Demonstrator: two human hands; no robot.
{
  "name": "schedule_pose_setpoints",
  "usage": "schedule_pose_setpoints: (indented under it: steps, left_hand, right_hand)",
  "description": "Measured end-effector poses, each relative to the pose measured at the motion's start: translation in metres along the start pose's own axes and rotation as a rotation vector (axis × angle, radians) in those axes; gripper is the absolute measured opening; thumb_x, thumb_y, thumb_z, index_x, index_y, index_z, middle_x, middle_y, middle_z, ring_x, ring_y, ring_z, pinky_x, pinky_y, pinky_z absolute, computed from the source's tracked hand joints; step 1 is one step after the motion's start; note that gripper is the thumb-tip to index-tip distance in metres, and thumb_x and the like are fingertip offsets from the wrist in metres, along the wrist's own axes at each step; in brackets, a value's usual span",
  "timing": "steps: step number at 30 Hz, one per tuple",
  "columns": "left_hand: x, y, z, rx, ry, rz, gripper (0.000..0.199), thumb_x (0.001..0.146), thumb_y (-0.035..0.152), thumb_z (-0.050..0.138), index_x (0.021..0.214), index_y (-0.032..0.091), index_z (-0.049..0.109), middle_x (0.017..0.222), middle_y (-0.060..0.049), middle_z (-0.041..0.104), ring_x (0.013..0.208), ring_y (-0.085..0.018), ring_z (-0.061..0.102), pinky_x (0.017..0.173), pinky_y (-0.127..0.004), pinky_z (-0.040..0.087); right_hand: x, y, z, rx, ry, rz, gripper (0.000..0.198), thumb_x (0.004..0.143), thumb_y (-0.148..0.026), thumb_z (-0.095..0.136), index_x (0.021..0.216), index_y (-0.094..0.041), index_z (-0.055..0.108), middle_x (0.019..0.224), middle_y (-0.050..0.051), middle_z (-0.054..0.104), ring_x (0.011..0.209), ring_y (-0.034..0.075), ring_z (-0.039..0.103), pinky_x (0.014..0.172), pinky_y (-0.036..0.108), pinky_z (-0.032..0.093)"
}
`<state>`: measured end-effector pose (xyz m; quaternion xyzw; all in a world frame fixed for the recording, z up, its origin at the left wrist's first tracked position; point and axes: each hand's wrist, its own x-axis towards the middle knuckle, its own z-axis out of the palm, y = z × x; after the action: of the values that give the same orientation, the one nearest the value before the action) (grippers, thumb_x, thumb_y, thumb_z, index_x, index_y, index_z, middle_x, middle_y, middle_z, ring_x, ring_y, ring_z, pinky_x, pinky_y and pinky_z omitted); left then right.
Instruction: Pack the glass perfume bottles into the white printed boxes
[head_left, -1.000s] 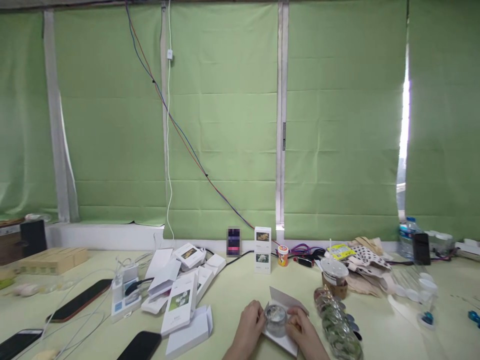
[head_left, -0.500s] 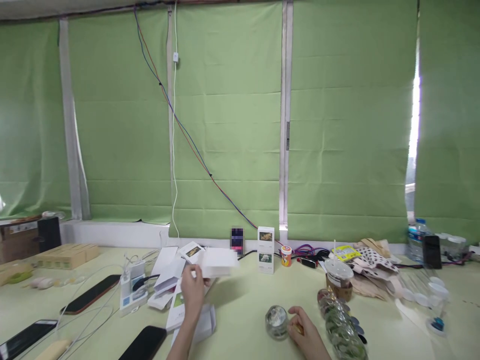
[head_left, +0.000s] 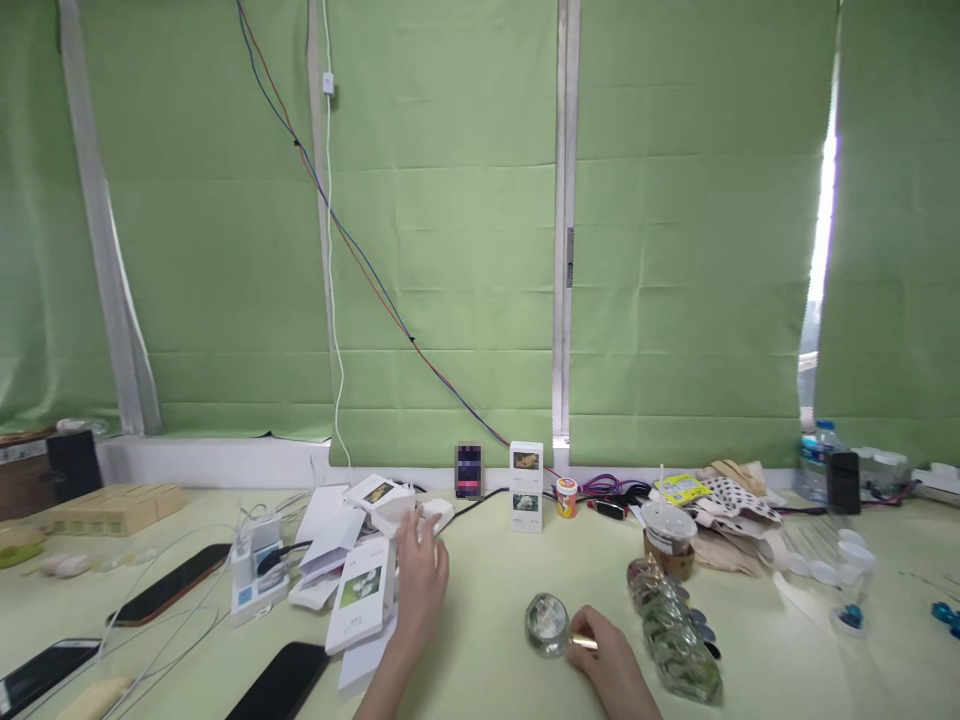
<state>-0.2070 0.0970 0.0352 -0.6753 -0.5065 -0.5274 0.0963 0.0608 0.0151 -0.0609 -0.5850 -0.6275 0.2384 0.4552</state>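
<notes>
My left hand point(head_left: 424, 572) reaches over the right side of a pile of white cartons, its fingers stretched out and apart. A small white carton point(head_left: 437, 512) lies just beyond its fingertips. Under and left of the hand is a printed white carton point(head_left: 361, 597) with a flower picture. My right hand point(head_left: 606, 655) rests on the table with its fingers curled round a short gold-coloured piece point(head_left: 584, 641); the fingers partly hide it. Directly left of that hand sits a round, faceted clear glass jar point(head_left: 547, 626) with pale contents. I cannot tell whether the gold piece touches the jar.
Two picture boxes point(head_left: 526, 487) stand stacked near a phone point(head_left: 469, 470) and an orange tub point(head_left: 566, 497). Glass containers point(head_left: 675, 635) line up at right beside a lidded cup point(head_left: 670, 530). A power strip point(head_left: 257, 570), cables and several phones lie at left.
My left hand has let go of a white carton and its fingers have spread. More of the gold-coloured piece shows at my right fingers. The whole view has shifted slightly.
</notes>
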Motion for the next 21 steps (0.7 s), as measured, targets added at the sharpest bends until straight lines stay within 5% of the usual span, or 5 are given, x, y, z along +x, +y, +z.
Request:
schedule_pose_setpoints:
  steps: [4,9,12,16,21]
  left_hand:
    - [-0.027,0.024,0.016,-0.175,-0.555,0.165,0.033,0.085,0.025,0.051,0.117,0.023,0.056,0.130,-0.010,0.052,0.137,-0.030,0.030,0.112,-0.052,0.026]
    - [-0.052,0.063,0.039,-0.250,-1.109,0.293,0.089,0.059,0.051,0.079,0.136,0.024,0.042,0.141,-0.012,0.045,0.139,-0.037,0.022,0.114,-0.057,0.011]
    - [-0.045,0.078,0.050,-0.230,-1.200,0.360,0.087,0.067,0.048,0.074,0.141,0.026,0.033,0.146,-0.013,0.039,0.139,-0.036,0.024,0.112,-0.057,0.013]
    - [-0.034,0.087,0.054,-0.148,-1.241,0.401,0.070,0.063,0.038,0.076,0.127,0.026,0.051,0.121,-0.009,0.055,0.112,-0.033,0.054,0.095,-0.045,0.044]
    - [-0.056,0.096,0.057,-0.361,-1.006,0.192,0.074,0.060,0.028,0.076,0.129,0.029,0.048,0.118,-0.005,0.050,0.105,-0.025,0.055,0.092,-0.034,0.044]
  right_hand:
    - [-0.002,-0.008,-0.003,-0.123,-0.001,-0.032,0.024,0.056,-0.007,0.047,0.073,-0.023,0.047,0.085,0.000,0.056,0.078,0.016,0.058,0.071,0.022,0.043]
    - [-0.003,-0.012,-0.005,-0.310,0.016,-0.043,0.023,0.058,-0.002,0.052,0.071,-0.021,0.054,0.084,0.003,0.060,0.084,0.023,0.054,0.077,0.030,0.038]
    - [-0.006,-0.010,-0.006,-0.407,0.024,-0.042,0.022,0.061,-0.001,0.055,0.070,-0.021,0.057,0.083,0.005,0.063,0.086,0.027,0.053,0.078,0.033,0.036]
    - [-0.014,-0.004,-0.009,-0.469,0.031,-0.045,0.026,0.062,0.002,0.052,0.070,-0.022,0.057,0.083,0.003,0.065,0.084,0.024,0.057,0.075,0.030,0.037]
    - [-0.040,0.015,-0.023,-0.452,0.094,0.011,0.020,0.068,-0.008,0.051,0.076,-0.026,0.056,0.077,-0.002,0.066,0.067,0.017,0.061,0.064,0.023,0.041]
